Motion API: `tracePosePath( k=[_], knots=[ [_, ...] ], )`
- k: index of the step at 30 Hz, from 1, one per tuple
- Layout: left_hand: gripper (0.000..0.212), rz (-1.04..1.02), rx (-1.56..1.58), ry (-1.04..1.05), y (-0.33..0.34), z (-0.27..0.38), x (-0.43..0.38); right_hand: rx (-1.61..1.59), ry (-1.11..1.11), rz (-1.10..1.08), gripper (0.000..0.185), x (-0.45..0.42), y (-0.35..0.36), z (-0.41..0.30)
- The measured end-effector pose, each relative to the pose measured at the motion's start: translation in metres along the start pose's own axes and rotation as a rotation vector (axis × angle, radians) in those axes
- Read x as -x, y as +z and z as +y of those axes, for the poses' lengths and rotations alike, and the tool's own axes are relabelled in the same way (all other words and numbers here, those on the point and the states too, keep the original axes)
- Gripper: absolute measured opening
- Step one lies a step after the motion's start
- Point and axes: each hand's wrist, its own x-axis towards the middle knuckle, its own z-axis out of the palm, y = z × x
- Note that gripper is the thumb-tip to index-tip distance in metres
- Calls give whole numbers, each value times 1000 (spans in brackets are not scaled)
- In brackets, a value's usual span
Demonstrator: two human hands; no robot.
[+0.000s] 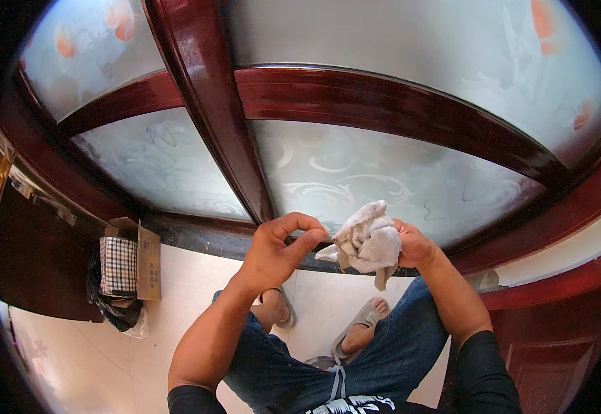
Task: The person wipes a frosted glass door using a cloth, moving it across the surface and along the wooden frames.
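Observation:
A crumpled off-white cloth [367,240], greyish in its folds, is bunched up in my right hand [415,246]. Most of my right fingers are hidden behind it. Just left of the cloth is my left hand [286,248], its thumb and index fingertips pinched together; I see nothing between them. Beyond both hands stands a frosted glass panel [342,160] with pale scroll patterns and a few thin dark scribbles. Its dark red wooden frame [383,95] has a glossy finish, and an upright post [212,98] divides the panes.
On the left, an open cardboard box [148,264] with a checkered item [119,266] and a black plastic bag [124,315] rests against a dark board [41,253]. A red panelled wooden surface [554,331] is close on my right. My sandalled feet are on the pale floor [191,290].

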Motion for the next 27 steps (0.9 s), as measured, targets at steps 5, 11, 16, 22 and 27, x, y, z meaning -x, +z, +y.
tracePosePath(
  k=[5,11,16,22,27],
  knots=[
    [15,-96,42,-81,-14,-1,2,-42,-36,38,27,1,1,1],
    [20,-379,-58,-237,-18,-7,6,-185,-107,11,29,5,9,-8],
    [23,-473,-326,15,-8,-7,11,-272,-117,-21,35,5,12,-14],
    [15,-292,-307,6,-13,-3,6,-318,-125,25,38,6,7,-10],
    [16,-141,-189,35,-5,5,7,-383,-99,-22,40,8,-3,-6]
  ],
)
